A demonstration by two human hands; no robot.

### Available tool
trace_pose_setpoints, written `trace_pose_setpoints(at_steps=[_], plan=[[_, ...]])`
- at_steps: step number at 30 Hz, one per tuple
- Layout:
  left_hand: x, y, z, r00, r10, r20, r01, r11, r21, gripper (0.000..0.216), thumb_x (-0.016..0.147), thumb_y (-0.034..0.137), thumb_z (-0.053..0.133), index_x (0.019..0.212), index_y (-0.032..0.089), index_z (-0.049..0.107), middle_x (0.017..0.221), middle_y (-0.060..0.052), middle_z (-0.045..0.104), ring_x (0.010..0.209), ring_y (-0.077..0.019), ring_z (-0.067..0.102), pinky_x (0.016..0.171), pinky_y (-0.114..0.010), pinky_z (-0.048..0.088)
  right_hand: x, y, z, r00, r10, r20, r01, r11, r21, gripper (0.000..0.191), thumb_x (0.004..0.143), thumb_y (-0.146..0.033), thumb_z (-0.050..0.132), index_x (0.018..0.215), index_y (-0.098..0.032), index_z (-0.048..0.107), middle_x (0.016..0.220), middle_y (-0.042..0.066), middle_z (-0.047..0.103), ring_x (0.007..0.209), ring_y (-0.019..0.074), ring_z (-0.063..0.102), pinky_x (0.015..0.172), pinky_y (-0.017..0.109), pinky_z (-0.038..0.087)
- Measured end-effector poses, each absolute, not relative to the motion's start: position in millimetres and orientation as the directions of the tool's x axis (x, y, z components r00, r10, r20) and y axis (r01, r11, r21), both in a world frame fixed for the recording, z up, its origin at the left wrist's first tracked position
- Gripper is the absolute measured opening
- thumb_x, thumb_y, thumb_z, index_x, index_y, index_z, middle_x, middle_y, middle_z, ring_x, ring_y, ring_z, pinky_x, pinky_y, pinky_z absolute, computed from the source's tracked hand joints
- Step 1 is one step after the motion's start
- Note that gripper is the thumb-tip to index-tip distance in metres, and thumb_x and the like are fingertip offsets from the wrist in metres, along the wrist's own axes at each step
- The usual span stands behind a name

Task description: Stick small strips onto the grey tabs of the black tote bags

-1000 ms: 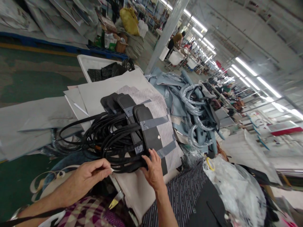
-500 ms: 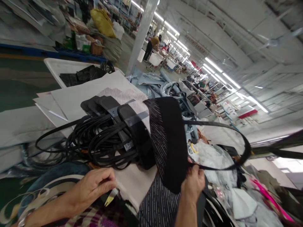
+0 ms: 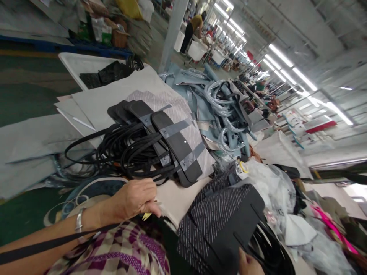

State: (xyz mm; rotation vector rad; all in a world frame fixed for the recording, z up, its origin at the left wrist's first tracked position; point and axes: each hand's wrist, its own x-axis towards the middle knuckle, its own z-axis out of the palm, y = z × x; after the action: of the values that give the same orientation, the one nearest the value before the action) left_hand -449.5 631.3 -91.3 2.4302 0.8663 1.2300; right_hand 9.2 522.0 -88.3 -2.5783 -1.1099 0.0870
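Note:
My left hand (image 3: 137, 198) is closed in a loose fist near my lap, with a small yellow-tipped tool (image 3: 146, 216) poking out under the fingers. It rests beside a pile of black bag panels with long black straps (image 3: 134, 147) taped on a grey board (image 3: 174, 110). My right hand (image 3: 249, 264) shows only in part at the bottom edge, touching a black striped bag panel (image 3: 218, 225) and its black handle loops (image 3: 269, 248). The fingers of that hand are mostly hidden.
Pale blue bag parts with plastic-wrapped handles (image 3: 223, 107) lie behind the black pile. A white tub (image 3: 83, 63) with black pieces stands at the back left. Clear plastic bags (image 3: 266, 183) and pink material (image 3: 332, 229) crowd the right. A person (image 3: 193, 26) works far off by a pillar (image 3: 172, 30).
My right hand lifted one black striped panel with its strap off the pile, swung it right, and lowered it onto the stack by my lap. My left hand stayed closed near my lap.

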Motion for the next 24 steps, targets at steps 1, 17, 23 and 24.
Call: trace_pose_setpoints(at_steps=[1,17,23,24], plan=[[-448.7,631.2,-89.9,0.473,0.618,0.628,0.402,-0.786,0.470,0.053,0.103,0.056,0.043,0.066,0.018,0.048,0.062,0.002,0.050,0.058,-0.0128,0.045,0.056,-0.025,0.033,-14.5,527.7,-90.9,0.668,0.744,-0.002,0.690,-0.621,-0.372,0.038,0.063,-0.067,0.063,0.060,-0.030,0.071,0.065,0.012,0.073,0.062,0.0363,0.071,0.060,0.049,0.054],[-457.2,622.6,-95.8,0.500,0.659,0.562,0.513,-0.749,0.421,0.054,0.108,0.047,0.034,0.068,0.017,0.052,0.063,0.001,0.052,0.057,-0.0138,0.046,0.053,-0.030,0.031,-247.3,608.3,-81.7,-0.492,0.765,0.416,0.521,0.641,-0.564,0.018,0.095,-0.012,0.059,0.111,-0.019,0.062,0.091,0.006,0.069,0.082,0.0180,0.064,0.073,0.029,0.055],[-462.1,627.9,-98.7,0.496,0.704,0.508,0.525,-0.709,0.471,0.054,0.108,0.048,0.032,0.070,0.017,0.055,0.065,0.000,0.055,0.057,-0.0142,0.049,0.053,-0.030,0.033,-254.0,621.2,-83.4,-0.562,0.741,0.368,0.484,0.656,-0.580,0.013,0.096,-0.010,0.055,0.096,-0.021,0.062,0.081,0.002,0.066,0.074,0.0159,0.060,0.068,0.027,0.049],[-463.0,629.0,-100.1,0.480,0.730,0.487,0.525,-0.683,0.507,0.053,0.108,0.050,0.033,0.074,0.017,0.057,0.066,0.000,0.057,0.057,-0.0140,0.050,0.053,-0.030,0.034,-254.5,622.9,-83.6,-0.564,0.742,0.362,0.495,0.655,-0.571,0.013,0.096,-0.010,0.054,0.094,-0.021,0.062,0.078,0.002,0.065,0.072,0.0162,0.060,0.067,0.027,0.048]])
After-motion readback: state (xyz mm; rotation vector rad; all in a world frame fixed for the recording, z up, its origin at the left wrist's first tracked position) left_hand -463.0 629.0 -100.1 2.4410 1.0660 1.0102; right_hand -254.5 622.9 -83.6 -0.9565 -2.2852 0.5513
